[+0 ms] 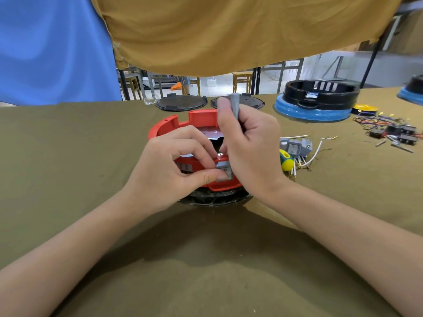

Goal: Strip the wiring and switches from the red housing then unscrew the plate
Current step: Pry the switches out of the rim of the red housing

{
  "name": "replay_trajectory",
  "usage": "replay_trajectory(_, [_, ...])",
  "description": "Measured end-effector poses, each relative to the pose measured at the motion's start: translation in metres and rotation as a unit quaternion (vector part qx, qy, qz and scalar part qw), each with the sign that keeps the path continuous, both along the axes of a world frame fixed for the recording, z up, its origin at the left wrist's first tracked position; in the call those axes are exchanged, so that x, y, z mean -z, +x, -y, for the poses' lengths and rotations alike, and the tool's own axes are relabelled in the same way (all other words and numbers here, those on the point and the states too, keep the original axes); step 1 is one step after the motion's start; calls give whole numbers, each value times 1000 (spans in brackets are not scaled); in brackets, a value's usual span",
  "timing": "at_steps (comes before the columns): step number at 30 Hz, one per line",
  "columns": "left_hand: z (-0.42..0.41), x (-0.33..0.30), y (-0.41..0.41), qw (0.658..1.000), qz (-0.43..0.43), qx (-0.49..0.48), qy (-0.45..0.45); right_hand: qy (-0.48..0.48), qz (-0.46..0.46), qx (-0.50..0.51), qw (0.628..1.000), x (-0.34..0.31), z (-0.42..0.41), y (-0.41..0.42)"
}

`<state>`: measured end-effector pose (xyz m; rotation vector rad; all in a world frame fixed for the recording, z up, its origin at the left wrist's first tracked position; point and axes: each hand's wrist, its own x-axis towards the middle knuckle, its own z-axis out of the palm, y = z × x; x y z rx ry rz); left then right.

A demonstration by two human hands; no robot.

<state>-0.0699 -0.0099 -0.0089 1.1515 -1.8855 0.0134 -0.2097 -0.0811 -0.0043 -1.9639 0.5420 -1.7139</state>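
The red housing (201,120) sits on a black base (215,197) in the middle of the table, with a shiny metal plate (212,135) inside it. My left hand (176,165) pinches a grey switch (225,171) set in the housing's near wall. Upright over that switch stands a grey tool handle (235,108), gripped by my right hand (249,147); its tip is hidden behind my fingers. Removed grey switches (297,146) with white wires (313,154) lie just right of the housing.
A yellow-green screwdriver handle (286,160) lies beside my right wrist. Far right is a pile of black switches and coloured wires (393,131). A black housing on a blue ring (320,99) and two dark lids (182,102) stand at the back. Cloth hangs overhead.
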Motion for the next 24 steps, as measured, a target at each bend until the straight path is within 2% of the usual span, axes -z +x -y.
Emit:
replay_trajectory(4, [0,0,0,1000,-4,3,6,69,-9,-9,998,-4,3,1])
replay_trajectory(10, [0,-1,0,1000,-11,4,15,118,-92,-8,989,-13,13,7])
replay_trajectory(17, [1,0,1,1000,-3,2,14,80,42,-6,996,-5,5,-3])
replay_trajectory(24, [1,0,1,1000,0,-1,9,62,34,-3,998,-1,-4,2])
